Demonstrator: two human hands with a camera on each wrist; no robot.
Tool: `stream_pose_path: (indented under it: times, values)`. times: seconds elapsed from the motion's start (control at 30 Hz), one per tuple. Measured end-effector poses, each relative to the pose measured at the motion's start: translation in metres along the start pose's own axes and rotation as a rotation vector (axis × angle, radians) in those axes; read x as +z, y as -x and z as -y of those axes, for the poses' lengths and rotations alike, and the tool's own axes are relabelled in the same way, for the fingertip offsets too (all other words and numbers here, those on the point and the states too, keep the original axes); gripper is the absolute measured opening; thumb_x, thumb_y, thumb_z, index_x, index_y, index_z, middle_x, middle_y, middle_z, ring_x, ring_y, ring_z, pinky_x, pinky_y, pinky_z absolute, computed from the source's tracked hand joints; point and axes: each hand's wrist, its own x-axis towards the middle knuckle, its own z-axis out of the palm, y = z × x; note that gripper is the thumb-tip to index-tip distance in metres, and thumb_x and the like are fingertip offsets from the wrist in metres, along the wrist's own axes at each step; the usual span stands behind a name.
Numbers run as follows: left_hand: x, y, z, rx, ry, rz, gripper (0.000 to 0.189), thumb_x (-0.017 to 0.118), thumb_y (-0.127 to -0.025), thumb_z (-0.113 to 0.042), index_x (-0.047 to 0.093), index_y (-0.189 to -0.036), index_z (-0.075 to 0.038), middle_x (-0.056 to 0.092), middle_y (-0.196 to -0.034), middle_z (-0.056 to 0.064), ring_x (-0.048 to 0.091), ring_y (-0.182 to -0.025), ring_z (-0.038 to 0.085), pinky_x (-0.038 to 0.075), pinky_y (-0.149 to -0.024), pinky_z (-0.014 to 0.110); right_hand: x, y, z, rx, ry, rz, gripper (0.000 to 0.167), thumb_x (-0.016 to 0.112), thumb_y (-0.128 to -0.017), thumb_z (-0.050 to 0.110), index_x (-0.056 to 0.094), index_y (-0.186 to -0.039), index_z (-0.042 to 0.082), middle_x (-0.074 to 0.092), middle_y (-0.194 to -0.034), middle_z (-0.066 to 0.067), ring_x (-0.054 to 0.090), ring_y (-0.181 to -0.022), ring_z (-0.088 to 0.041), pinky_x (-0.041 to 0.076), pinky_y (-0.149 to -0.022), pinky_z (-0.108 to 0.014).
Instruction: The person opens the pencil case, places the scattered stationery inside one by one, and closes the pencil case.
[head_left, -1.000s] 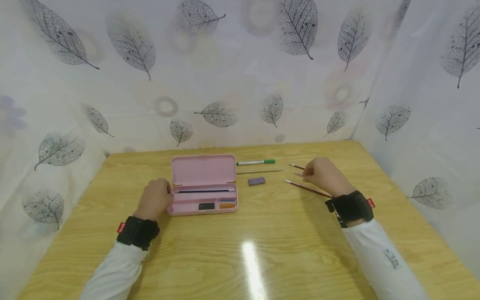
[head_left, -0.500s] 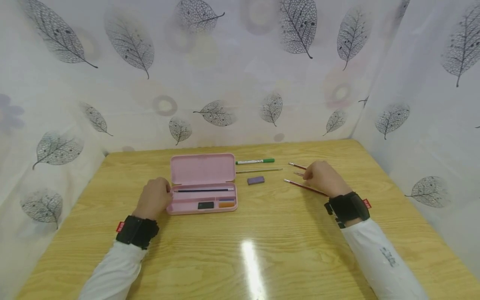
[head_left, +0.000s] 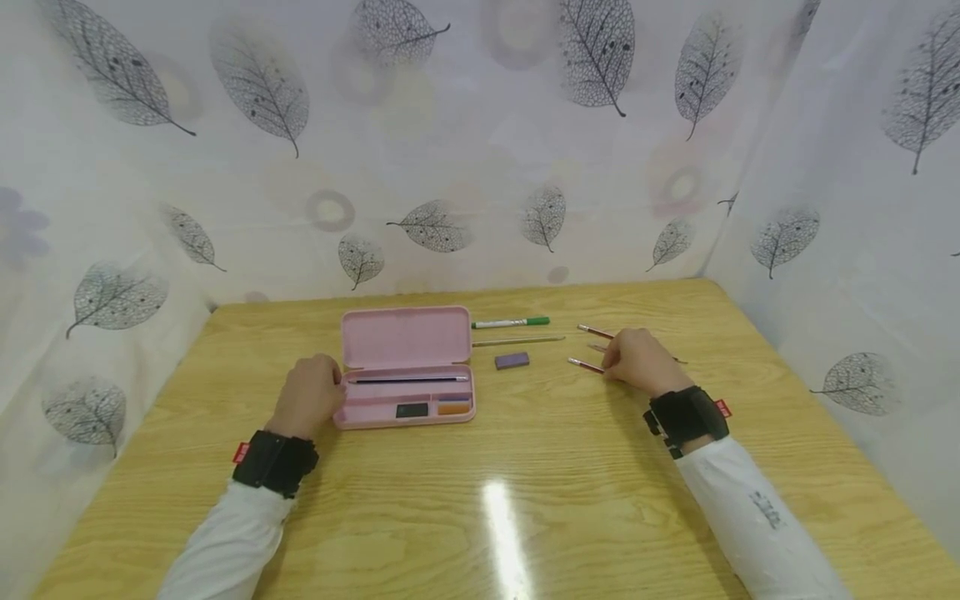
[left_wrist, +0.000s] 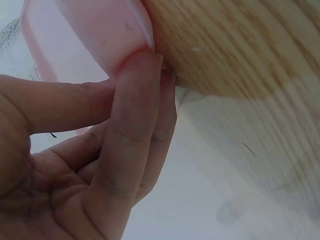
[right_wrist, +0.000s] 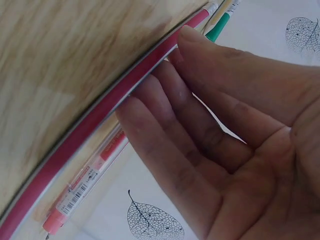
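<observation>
My left hand [head_left: 306, 397] pinches the left end of the opened pink pencil case [head_left: 407, 337] between thumb and fingers; the left wrist view shows the fingers at the case's rounded corner [left_wrist: 117, 35]. Inside lie a dark pencil [head_left: 408, 381], a small black block [head_left: 412, 411] and an orange piece [head_left: 453, 409]. Over at the right, my right hand [head_left: 641, 362] pinches a red pencil [head_left: 585, 364], its thumb over the shaft in the right wrist view and the other fingertips along the far side. The hand hides most of the pencil in the head view.
Beyond the right hand lie another pencil [head_left: 592, 331] and a red-labelled pen [right_wrist: 82, 187]. Between case and hand are a green marker [head_left: 517, 322], a thin light-coloured stick [head_left: 519, 341] and a purple eraser [head_left: 512, 361]. A leaf-patterned curtain [head_left: 465, 167] borders the table.
My right hand has shifted nearer and slightly left, from beside the middle item onto the nearest red pencil. The left hand stays at the case.
</observation>
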Motion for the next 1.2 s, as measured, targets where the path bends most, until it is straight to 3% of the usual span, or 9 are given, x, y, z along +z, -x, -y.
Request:
stream_pose_path:
  times: [0.37, 0.67, 0.97, 1.2]
  values:
    - [0.001, 0.001, -0.002, -0.009, 0.012, 0.016, 0.007, 0.063, -0.092, 0.000, 0.064, -0.090, 0.007, 0.058, -0.077, 0.014, 0.055, -0.068, 0.026, 0.042, -0.059, 0.035, 0.006, -0.001, -0.001, 0.052, 0.028, -0.027, 0.010, 0.084, -0.075, -0.001, 0.077, -0.077, 0.005, 0.072, -0.079, -0.006, 0.062, -0.076, -0.026, 0.052, -0.076, -0.047]
    - [0.002, -0.001, 0.000, 0.008, 0.004, -0.007, 0.007, 0.063, -0.091, 0.000, 0.063, -0.087, 0.006, 0.058, -0.075, 0.013, 0.055, -0.066, 0.026, 0.042, -0.057, 0.034, 0.008, -0.002, -0.002, 0.004, 0.048, -0.043, 0.012, 0.082, -0.073, -0.006, 0.076, -0.075, 0.005, 0.072, -0.080, -0.009, 0.063, -0.076, -0.028, 0.053, -0.075, -0.048]
    - [0.001, 0.001, -0.002, -0.016, 0.010, 0.020, 0.007, 0.063, -0.092, 0.000, 0.063, -0.090, 0.007, 0.059, -0.078, 0.014, 0.055, -0.069, 0.026, 0.043, -0.059, 0.034, 0.007, -0.001, 0.003, -0.023, 0.074, -0.037, 0.013, 0.077, -0.074, -0.009, 0.077, -0.076, 0.004, 0.072, -0.086, -0.013, 0.066, -0.081, -0.031, 0.054, -0.080, -0.050]
    - [0.000, 0.002, -0.002, 0.012, 0.005, -0.004, 0.008, 0.063, -0.091, 0.000, 0.062, -0.087, 0.007, 0.058, -0.077, 0.015, 0.055, -0.067, 0.026, 0.043, -0.057, 0.035, 0.003, 0.001, 0.009, -0.029, 0.071, -0.066, 0.017, 0.070, -0.072, -0.011, 0.077, -0.077, 0.004, 0.073, -0.084, -0.010, 0.063, -0.075, -0.025, 0.054, -0.073, -0.046]
